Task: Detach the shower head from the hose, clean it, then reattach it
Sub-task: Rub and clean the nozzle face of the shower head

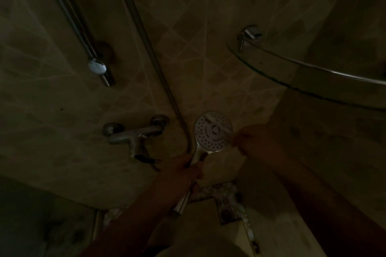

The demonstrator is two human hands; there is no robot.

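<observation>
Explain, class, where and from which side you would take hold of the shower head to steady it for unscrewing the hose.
Grip the slim handle just below the round face of the shower head, coming from the left, as the left hand does. The handle is narrow enough for fingers to wrap; the wide flat face only allows an edge pinch, as the right hand seems to give it from the right.

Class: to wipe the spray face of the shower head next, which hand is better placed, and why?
Probably the right hand: it sits at the rim of the shower head face, while the left hand grips the handle, steadying it.
</observation>
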